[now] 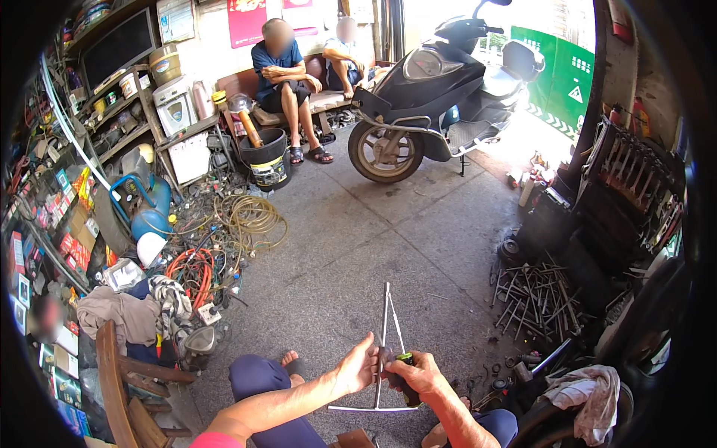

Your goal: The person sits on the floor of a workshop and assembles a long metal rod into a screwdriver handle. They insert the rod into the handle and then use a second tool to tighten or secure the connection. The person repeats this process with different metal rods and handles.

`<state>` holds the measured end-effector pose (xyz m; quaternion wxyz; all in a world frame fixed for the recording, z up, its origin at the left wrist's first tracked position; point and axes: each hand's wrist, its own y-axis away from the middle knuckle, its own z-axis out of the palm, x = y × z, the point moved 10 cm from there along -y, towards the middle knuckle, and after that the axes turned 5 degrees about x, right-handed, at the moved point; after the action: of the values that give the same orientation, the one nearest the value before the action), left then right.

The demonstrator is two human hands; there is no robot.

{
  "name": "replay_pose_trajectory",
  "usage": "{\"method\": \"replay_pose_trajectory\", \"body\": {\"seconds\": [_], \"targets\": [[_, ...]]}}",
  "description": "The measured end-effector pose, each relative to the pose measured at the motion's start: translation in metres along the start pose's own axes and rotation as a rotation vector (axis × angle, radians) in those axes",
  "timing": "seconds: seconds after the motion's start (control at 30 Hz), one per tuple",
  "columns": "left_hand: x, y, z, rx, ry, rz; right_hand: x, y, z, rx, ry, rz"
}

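Note:
A metal T-shaped bar, like a T-handle wrench (384,328), stands in front of me with its crossbar at the near end. My left hand (360,366) is closed around its shaft, thumb pointing up. Close beside it, my right hand (424,375) grips a black and bright green hand tool (404,360) whose kind I cannot make out. A thin pale strip (396,322) slants from near the shaft's far end down to the right hand. The fingertips partly overlap at the shaft and hide the contact there.
A pile of metal rods (539,302) lies to the right, near a grey cloth (584,396). A wooden chair (119,381) and coiled hoses (250,224) are on the left. A black scooter (429,97), a bucket (267,160) and two seated people (280,71) are farther off.

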<state>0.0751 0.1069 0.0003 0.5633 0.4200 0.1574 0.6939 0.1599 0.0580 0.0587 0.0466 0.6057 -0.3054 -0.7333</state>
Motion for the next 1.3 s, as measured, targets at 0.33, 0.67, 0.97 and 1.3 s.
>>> {"method": "replay_pose_trajectory", "body": {"seconds": [0.33, 0.67, 0.97, 1.3], "targets": [[0.000, 0.000, -0.033, 0.261, -0.053, 0.063, -0.018, 0.021, 0.025, -0.141, 0.598, -0.151], [-0.020, -0.021, -0.055, 0.169, 0.077, 0.003, -0.046, 0.028, 0.006, 0.147, 0.872, -0.382], [-0.032, -0.013, -0.027, 0.063, -0.023, -0.048, -0.014, 0.022, 0.034, -0.092, 0.667, -0.393], [0.011, 0.008, -0.009, 0.042, 0.133, 0.030, -0.039, 0.021, -0.009, 0.165, 0.375, -0.396]]}}
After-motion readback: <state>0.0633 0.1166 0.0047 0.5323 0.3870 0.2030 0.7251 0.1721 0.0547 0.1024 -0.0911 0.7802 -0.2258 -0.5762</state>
